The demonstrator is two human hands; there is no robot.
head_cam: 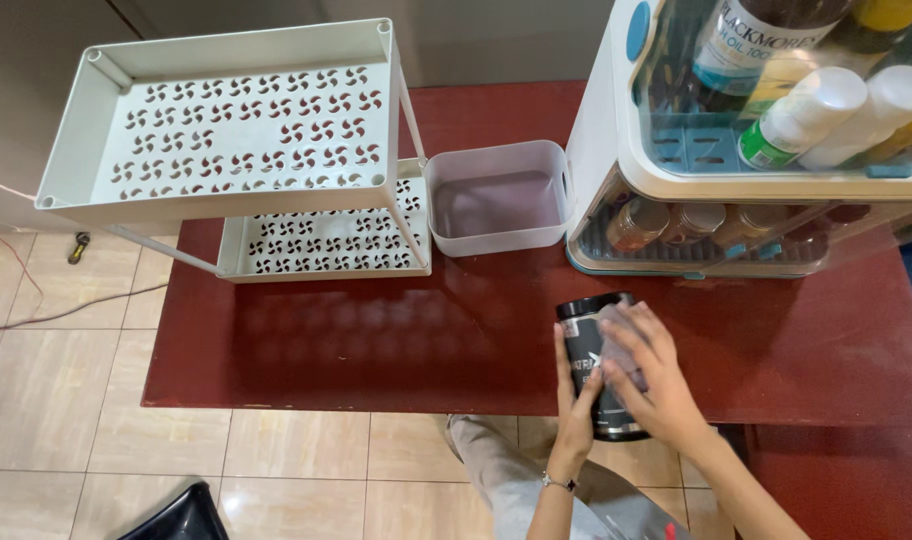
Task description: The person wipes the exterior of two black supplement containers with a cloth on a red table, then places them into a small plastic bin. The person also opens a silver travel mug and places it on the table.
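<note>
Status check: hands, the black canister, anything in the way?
Left hand steadies black canister. Right hand presses a cloth on it. Red table around it bare.

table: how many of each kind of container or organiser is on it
black jar, gripped by left hand and right hand: 1
grey bin: 1
tiered rack: 1
clear-fronted cabinet: 1
total: 4
</note>
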